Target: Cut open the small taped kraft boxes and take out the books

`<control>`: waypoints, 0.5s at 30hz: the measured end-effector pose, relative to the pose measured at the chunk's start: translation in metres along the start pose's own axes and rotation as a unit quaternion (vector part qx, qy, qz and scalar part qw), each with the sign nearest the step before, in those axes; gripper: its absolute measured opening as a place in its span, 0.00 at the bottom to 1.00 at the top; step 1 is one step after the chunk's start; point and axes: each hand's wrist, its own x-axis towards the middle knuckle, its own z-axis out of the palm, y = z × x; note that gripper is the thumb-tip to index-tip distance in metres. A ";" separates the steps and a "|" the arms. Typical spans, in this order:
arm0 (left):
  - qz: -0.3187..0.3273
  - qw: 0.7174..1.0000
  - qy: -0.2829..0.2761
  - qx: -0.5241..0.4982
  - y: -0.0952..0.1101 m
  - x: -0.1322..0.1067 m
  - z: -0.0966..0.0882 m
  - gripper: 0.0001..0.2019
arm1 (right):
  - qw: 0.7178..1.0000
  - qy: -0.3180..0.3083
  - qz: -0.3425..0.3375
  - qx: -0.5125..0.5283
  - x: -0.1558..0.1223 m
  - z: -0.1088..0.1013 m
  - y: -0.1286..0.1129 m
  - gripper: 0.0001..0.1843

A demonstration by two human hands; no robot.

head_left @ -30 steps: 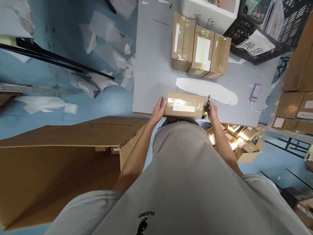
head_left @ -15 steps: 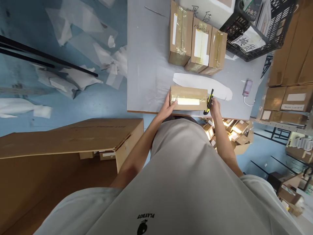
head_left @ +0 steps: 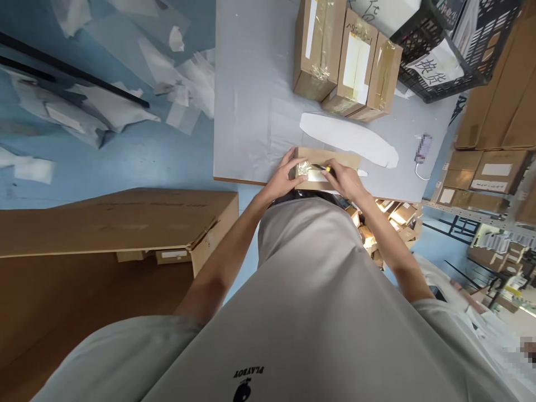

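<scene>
A small cardboard box (head_left: 320,156) with shiny clear tape and a white label lies at the table's near edge, close to my waist. Around its left end are the thumb and fingers of my left hand (head_left: 286,177). Over the box's right half, my right hand (head_left: 347,181) grips a black and yellow utility knife (head_left: 327,168). The knife's front end points left over the taped top; whether the blade touches the tape I cannot make out. Just beyond the box lies a long white strip (head_left: 347,137).
Three taped boxes (head_left: 349,64) stand at the table's back, beside a black plastic crate (head_left: 452,84). A large open carton (head_left: 125,223) is at my left. Plastic wrapping (head_left: 196,84) litters the floor. Another person's pale clothing (head_left: 456,312) shows at lower right.
My right hand has moved left with the utility knife, from beside the box's right end to over its top. My left hand still holds the left end. Another person has appeared at lower right.
</scene>
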 end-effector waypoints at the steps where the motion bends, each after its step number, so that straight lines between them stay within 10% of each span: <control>1: -0.002 1.000 -0.001 -0.002 0.000 0.000 0.000 0.49 | 0.998 -0.030 -0.011 -0.045 0.004 -0.001 -0.011 0.29; 15: -0.013 0.999 -0.015 -0.028 -0.001 -0.001 0.000 0.52 | 0.975 -0.125 -0.033 -0.182 0.022 -0.005 -0.039 0.27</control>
